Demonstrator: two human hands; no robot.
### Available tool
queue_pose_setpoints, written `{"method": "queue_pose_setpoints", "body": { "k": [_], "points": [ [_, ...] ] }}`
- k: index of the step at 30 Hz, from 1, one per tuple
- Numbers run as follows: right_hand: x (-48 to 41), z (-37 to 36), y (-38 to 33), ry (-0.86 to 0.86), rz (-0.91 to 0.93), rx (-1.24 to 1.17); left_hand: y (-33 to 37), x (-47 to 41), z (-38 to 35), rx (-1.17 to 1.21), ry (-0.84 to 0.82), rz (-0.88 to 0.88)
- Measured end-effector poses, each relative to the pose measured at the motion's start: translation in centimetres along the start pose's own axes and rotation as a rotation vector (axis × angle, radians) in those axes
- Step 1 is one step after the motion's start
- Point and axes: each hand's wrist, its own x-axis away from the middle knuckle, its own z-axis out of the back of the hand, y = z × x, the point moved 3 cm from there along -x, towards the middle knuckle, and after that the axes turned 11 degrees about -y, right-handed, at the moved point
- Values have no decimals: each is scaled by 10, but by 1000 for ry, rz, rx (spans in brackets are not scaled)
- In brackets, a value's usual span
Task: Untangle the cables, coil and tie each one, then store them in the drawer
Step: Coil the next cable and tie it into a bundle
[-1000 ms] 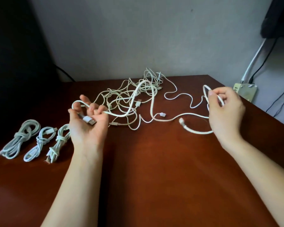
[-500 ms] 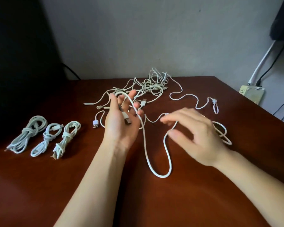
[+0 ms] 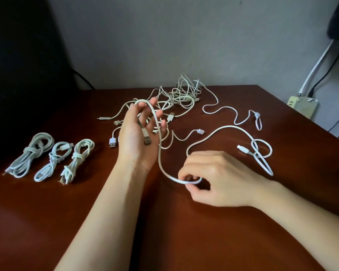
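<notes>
My left hand (image 3: 137,139) is raised palm-up over the brown table (image 3: 164,231) with its fingers straight. A USB plug (image 3: 146,138) lies in its palm, and the white cable (image 3: 158,133) from it loops over the fingertips and hangs down. My right hand (image 3: 215,178) pinches that cable low, near the table, with curled fingers. The cable's far part (image 3: 260,153) lies in a loose loop to the right. A tangle of white cables (image 3: 181,96) sits behind the left hand. Three tied coils (image 3: 53,161) lie in a row at the left.
A loose USB plug (image 3: 112,142) lies left of my left wrist. A thin cable with a small tie (image 3: 257,119) trails at the back right. A pale power box (image 3: 301,106) with wall leads sits off the table's right edge. A dark shape fills the far left.
My left hand moved toward the middle and straightened its fingers, the cable now looped over them. My right hand came in from the far right and now pinches the cable low.
</notes>
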Motion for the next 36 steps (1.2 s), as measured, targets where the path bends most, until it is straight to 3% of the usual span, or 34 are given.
{"method": "queue_pose_setpoints", "body": {
  "k": [3, 10, 16, 21, 26, 36],
  "points": [
    [3, 11, 5, 148, -71, -53, 2, 1, 0, -47, -7, 3],
    [13, 31, 15, 454, -140, -118, -15, 8, -16, -473, -147, 132],
    [19, 39, 27, 618, -228, -156, -36, 21, -34, -542, -439, 314],
    [22, 40, 34, 707, -320, -286, -41, 26, -41, -528, -512, 434],
    [23, 39, 42, 701, -419, -305, -39, 25, -40, -547, -542, 450],
    [20, 33, 43, 534, -408, -266, -38, 28, -36, -622, -600, 538]
  ]
}}
